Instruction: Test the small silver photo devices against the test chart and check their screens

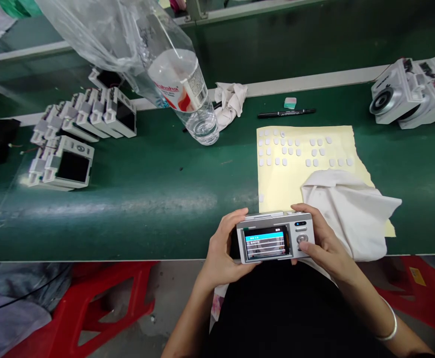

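A silver digital camera point(273, 237) is held level at the table's front edge, its lit screen facing me and showing a menu with a blue highlighted line. My left hand point(222, 248) grips its left end, fingers over the top and thumb below. Closed on the other end is my right hand point(325, 243), with the thumb on the round button pad and a finger along the top edge. Just beyond lies a yellow sheet point(280, 184) bearing rows of small whitish pads. A white cloth point(351, 214) covers the sheet's lower right part.
Several partly assembled white cameras point(73, 166) stand in rows at the left; more camera bodies point(396, 97) are at the far right. A clear water bottle point(198, 117), a crumpled cloth point(232, 102) and a black marker point(286, 113) lie toward the back. Red stools point(101, 298) stand below.
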`<state>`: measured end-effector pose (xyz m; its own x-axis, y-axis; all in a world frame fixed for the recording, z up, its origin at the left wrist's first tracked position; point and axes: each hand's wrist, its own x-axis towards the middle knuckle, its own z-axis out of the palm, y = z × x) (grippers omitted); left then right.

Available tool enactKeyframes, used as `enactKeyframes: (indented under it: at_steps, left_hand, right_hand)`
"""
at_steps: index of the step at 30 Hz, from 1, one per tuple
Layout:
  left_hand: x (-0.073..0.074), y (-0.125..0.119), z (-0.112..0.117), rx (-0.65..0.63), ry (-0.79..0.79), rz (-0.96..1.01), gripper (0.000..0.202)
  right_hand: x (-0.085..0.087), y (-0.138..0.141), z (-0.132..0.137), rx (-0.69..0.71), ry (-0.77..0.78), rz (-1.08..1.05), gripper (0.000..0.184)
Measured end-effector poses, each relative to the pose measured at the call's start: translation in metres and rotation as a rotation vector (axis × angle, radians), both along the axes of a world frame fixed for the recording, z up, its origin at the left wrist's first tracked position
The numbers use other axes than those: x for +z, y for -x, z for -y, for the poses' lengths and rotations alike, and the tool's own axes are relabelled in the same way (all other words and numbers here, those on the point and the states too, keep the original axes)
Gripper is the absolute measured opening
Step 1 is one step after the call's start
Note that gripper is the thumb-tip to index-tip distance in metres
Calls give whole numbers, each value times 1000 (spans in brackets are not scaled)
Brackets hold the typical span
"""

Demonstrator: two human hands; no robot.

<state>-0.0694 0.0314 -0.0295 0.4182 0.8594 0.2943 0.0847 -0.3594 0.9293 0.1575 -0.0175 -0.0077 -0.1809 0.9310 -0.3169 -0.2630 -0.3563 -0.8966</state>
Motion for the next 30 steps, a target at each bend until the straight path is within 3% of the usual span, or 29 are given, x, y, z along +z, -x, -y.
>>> enactKeyframes:
  at_steps: [7,14,22,30]
  left_hand:
    - [1,0,1,-6,-6,-17,76]
    - [2,0,1,-10,5,-13,76]
    - [1,0,1,-3,6,-21,74]
    - [-1,0,1,-13,8,-10,76]
  right_hand:
    - [5,2,2,-32,48,33,58]
    - [5,8,1,-98,79,-6,47]
    - [8,14,3,-144,-8,176,48]
    - [17,22,1,-214,8,269,44]
